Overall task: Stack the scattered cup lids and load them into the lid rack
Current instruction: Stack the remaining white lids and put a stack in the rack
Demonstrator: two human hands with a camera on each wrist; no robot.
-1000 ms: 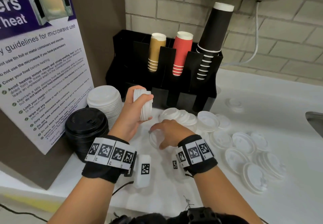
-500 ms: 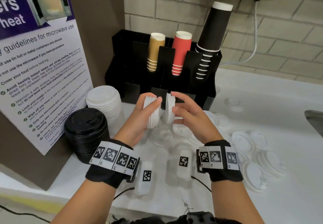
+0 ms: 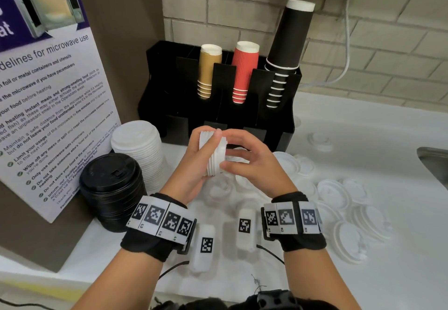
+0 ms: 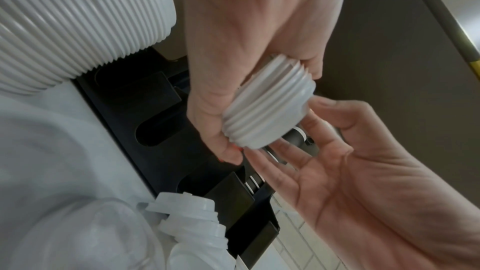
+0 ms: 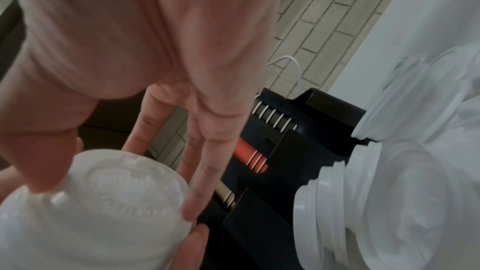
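Note:
My left hand point(image 3: 204, 154) grips a short stack of small white lids point(image 3: 217, 157), held sideways in the air in front of the black rack point(image 3: 169, 106). My right hand point(image 3: 226, 151) pinches the lid at the stack's right end, index finger on top and thumb below. The left wrist view shows the ribbed lid stack point(image 4: 267, 108) between both hands, above the rack's open front slots point(image 4: 153, 130). In the right wrist view the stack's end lid point(image 5: 116, 202) sits under my fingers point(image 5: 205, 151). Several loose white lids point(image 3: 334, 191) lie scattered on the counter to the right.
A tall stack of large white lids point(image 3: 138, 145) and a stack of black lids point(image 3: 111, 183) stand left of the rack, by a poster point(image 3: 48, 103). Tan point(image 3: 208, 72), red point(image 3: 243, 72) and black cups point(image 3: 288, 43) fill the rack's top. A sink point(image 3: 434, 162) sits far right.
My right hand lifted a lid from the counter, carried it up to the stack in my left hand and now holds it against the stack's right end.

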